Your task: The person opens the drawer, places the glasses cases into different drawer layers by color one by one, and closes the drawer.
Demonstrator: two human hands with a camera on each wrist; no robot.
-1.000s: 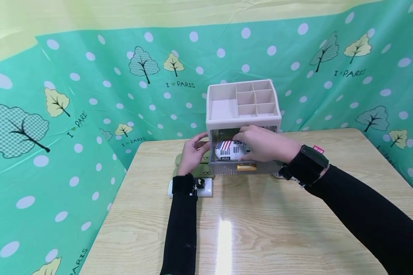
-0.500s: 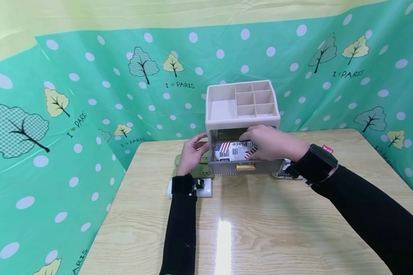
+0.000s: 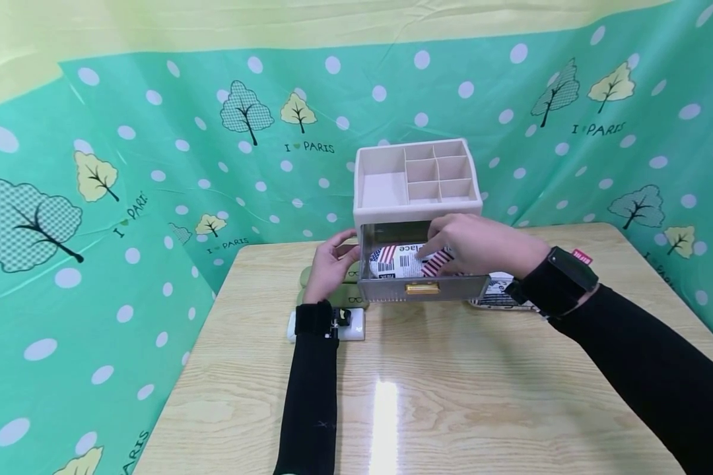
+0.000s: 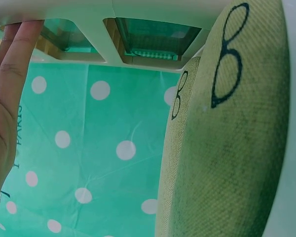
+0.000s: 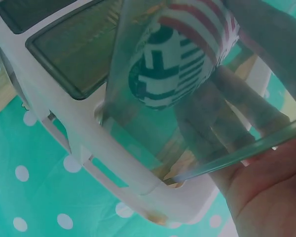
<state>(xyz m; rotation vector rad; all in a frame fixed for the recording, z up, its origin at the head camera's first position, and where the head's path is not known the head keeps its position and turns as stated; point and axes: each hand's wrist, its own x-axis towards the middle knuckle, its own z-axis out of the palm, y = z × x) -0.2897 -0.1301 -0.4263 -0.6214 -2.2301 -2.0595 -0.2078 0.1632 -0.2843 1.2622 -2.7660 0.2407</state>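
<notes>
A white desktop organizer stands at the back of the table, its clear lower drawer pulled out by a gold handle. Inside lies a rounded glasses case with flag and lettering print. My right hand reaches over the drawer's front and holds the case's right end, its index finger along the top. Through the clear drawer wall, the right wrist view shows fingers beside the case. My left hand rests on the organizer's left side; straight fingers touch its pale frame in the left wrist view.
Two green glasses cases with spectacles drawings lie left of the organizer. A white object sits in front of them, partly under my left wrist. Another printed case lies at the right, partly behind my right wrist.
My right hand has slid to the right along the printed case, uncovering more of its striped middle. The case stays in the drawer, and my left hand keeps its place.
</notes>
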